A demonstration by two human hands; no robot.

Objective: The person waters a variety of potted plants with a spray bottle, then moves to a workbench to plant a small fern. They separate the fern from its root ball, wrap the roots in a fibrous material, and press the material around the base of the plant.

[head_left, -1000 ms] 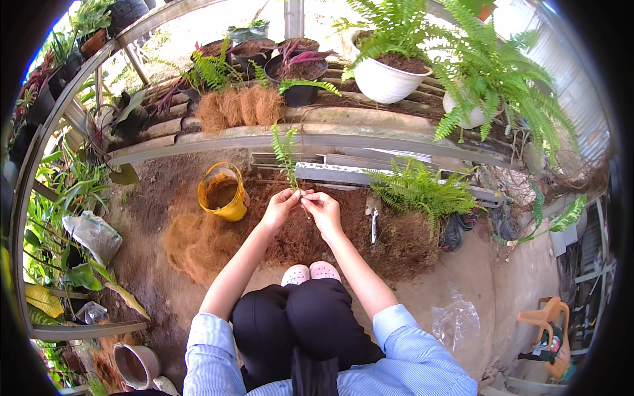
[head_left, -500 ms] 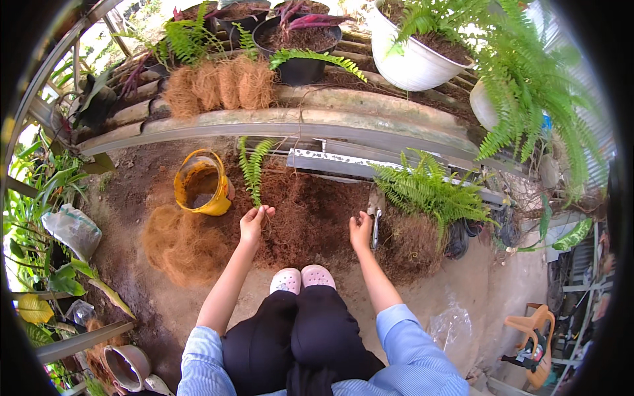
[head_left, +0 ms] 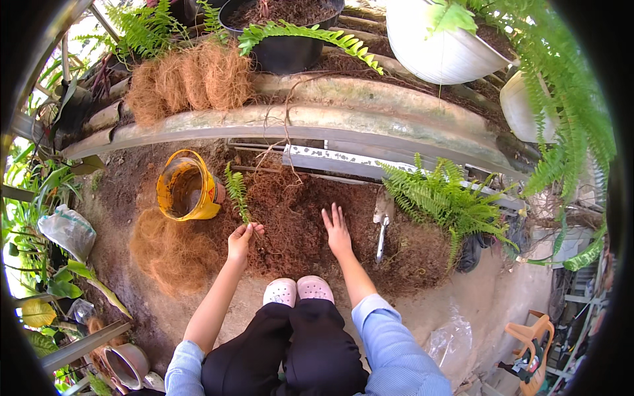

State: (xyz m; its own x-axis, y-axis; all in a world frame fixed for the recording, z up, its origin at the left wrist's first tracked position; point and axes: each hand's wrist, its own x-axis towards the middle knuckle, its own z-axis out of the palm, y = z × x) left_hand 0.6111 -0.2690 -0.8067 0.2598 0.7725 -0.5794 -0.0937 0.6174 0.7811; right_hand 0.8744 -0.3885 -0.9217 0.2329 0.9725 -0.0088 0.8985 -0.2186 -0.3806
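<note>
**Fern cutting held upright beside soil heap**

Squatting at the near edge of the brown soil heap [head_left: 297, 218], pink clogs [head_left: 297, 290] just short of it. Taking the heap as landmark throughout.

Left hand [head_left: 242, 241]: closing around the base of a small fern cutting [head_left: 236, 191], fingers curled tight on the stem, at the heap's left edge. Cutting standing roughly upright, frond tip pointing away from the body, base at the soil; whether the roots are touching soil cannot be told.

Right hand [head_left: 337, 232]: lying flat and open on the middle of the heap, fingers spread, palm down on the soil, gripping nothing.

Lying on the right part of the heap, just beside the right hand: a trowel [head_left: 382, 228] with pale handle, blade pointing away from the body. Not touching the hand.

Sitting left of the heap, near the cutting: a yellow bucket [head_left: 187, 188], tipped on its side, mouth facing the camera. Spreading below the bucket, left of the heap: a patch of coconut fibre [head_left: 168, 251].

Growing at the heap's right end: a larger fern clump [head_left: 442, 198]. Running beyond the heap's far side: a long weathered ledge [head_left: 317, 119] carrying more fibre bundles [head_left: 191, 79], a black pot [head_left: 284, 39] and a white pot [head_left: 436, 46].
</note>
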